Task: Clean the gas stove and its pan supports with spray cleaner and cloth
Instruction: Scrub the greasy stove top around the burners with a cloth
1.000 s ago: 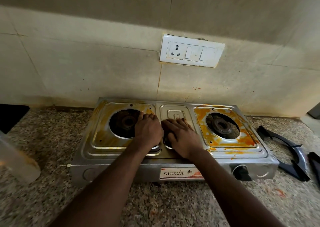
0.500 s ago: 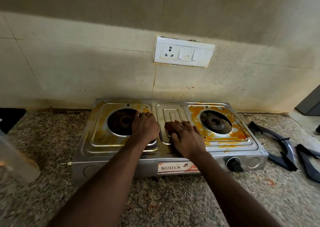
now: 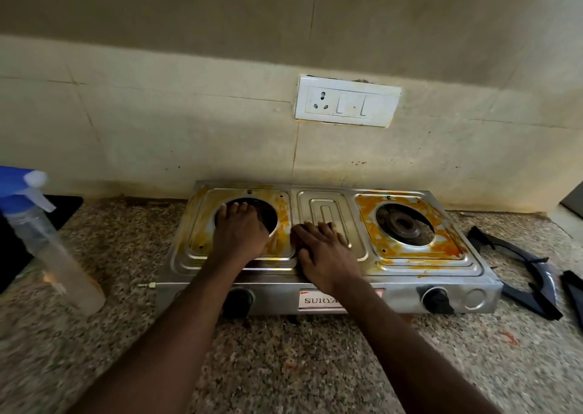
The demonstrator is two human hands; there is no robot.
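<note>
The left hand (image 3: 239, 232) lies flat, fingers straight and together, over the left burner opening of the orange-stained stainless-steel two-burner gas stove (image 3: 407, 270). The right hand (image 3: 325, 254) rests just beside it on the stove's ribbed centre panel, fingers extended and slightly spread; neither hand grips anything that can be made out. The stove sits on the speckled granite counter (image 3: 284, 366) against the wall. Two dark metal pan supports (image 3: 520, 275) lie on the counter right of the stove, well apart from the hands. A clear plastic spray bottle with a blue-and-white trigger head (image 3: 50, 252) stands to the left.
</note>
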